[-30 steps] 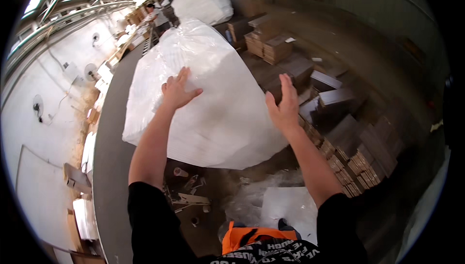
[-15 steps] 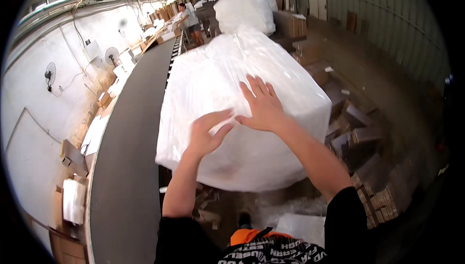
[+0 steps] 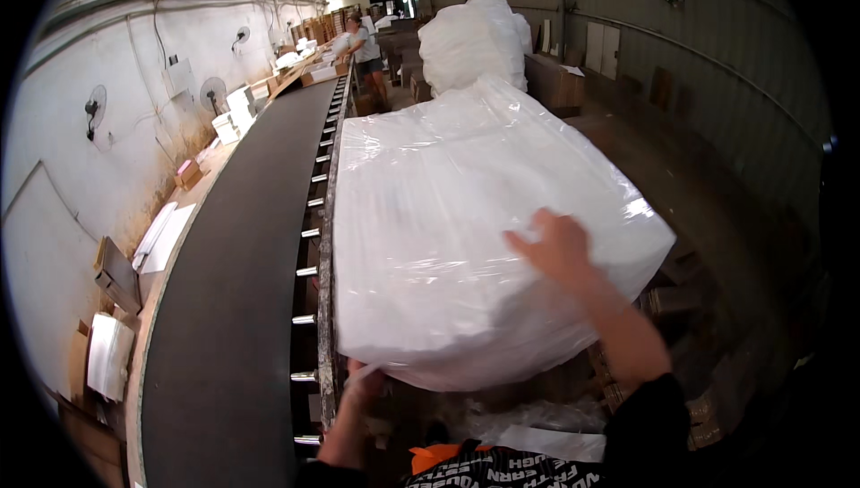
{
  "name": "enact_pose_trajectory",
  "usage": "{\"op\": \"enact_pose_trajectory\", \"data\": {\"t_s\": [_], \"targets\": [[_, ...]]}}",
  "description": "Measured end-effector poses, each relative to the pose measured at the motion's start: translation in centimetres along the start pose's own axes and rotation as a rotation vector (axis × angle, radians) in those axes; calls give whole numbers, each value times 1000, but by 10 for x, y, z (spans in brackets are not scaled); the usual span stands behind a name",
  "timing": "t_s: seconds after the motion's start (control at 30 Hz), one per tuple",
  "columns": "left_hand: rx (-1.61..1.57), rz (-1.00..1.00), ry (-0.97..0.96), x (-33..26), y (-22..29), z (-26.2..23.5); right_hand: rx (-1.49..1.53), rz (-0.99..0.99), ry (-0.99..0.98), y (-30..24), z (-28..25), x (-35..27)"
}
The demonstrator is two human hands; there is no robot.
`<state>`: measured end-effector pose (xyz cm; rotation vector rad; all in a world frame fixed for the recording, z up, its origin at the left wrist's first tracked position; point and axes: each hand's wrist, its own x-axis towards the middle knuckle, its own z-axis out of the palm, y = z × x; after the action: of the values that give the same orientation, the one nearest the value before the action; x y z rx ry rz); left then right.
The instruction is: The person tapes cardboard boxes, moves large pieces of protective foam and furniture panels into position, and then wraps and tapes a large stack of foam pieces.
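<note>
A large bundle wrapped in clear film over white sheeting [image 3: 448, 210] sits in front of me, its glossy top creased. My left hand [image 3: 363, 388] is low at the bundle's near left corner, closed on a pale edge of the plastic film; its fingertips are partly hidden. Over the near right part of the top is my right hand [image 3: 557, 250], slightly blurred, with thumb and fingers apart and nothing held. Whether it touches the film I cannot tell.
A dark conveyor belt [image 3: 228, 246] with a roller-lined metal edge [image 3: 329, 309] runs along the left. Another white wrapped bundle [image 3: 475, 40] stands behind. Brown boxes [image 3: 676, 300] lie at the right. A co-worker [image 3: 365, 53] stands far along the belt.
Both hands were spread over the bundle's top; my left has dropped to the near left corner, and my right has moved right and nearer. The bundle appears farther right, uncovering the rollers.
</note>
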<state>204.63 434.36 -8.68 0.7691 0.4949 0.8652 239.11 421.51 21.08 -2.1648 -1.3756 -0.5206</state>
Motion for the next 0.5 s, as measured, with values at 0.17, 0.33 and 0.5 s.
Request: {"op": "enact_pose_trajectory", "data": {"t_s": [0.17,0.33,0.5], "targets": [[-85,249,-116,-142,24,292,545,206,319,108,-139,-7],[787,599,-308,-87,-79,316,199,344,191,270,-99,-27],[929,729,-72,31,-34,294,451,479,233,239,-83,-5]]}}
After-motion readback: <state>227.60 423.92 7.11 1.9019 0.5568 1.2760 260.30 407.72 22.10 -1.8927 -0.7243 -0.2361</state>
